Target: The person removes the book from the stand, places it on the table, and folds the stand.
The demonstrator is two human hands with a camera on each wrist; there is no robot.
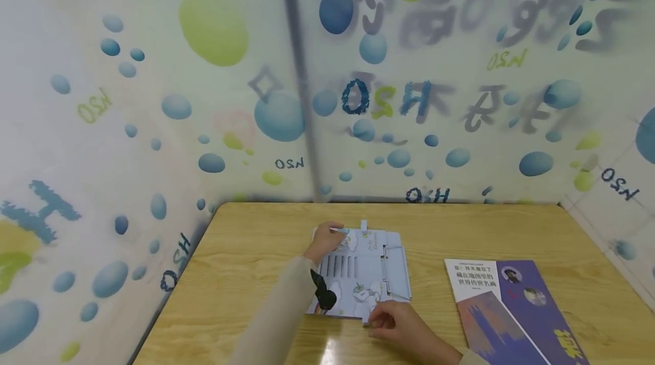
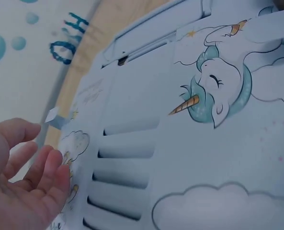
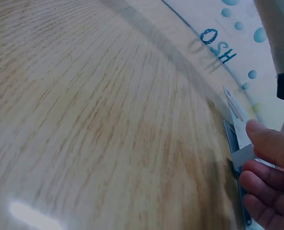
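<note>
A white book stand (image 1: 365, 274) printed with unicorns and clouds lies flat on the table, its row of slots showing. My left hand (image 1: 327, 240) is over its upper left part, fingers loosely bent. In the left wrist view that hand (image 2: 29, 177) holds nothing visible and is beside a small white tab (image 2: 55, 119) at the stand's edge. At the near edge, my right hand (image 1: 401, 328) has thumb and fingers curled at another white tab (image 1: 365, 319). The right wrist view shows this tab (image 3: 243, 155) between thumb and forefinger, its far end hidden.
On the right of the wooden table (image 1: 245, 274) lie books with a purple and white cover (image 1: 537, 308). A folded wire-like support (image 1: 396, 271) runs along the stand's right side. Walls patterned with bubbles (image 1: 278, 115) rise behind the table and at both sides.
</note>
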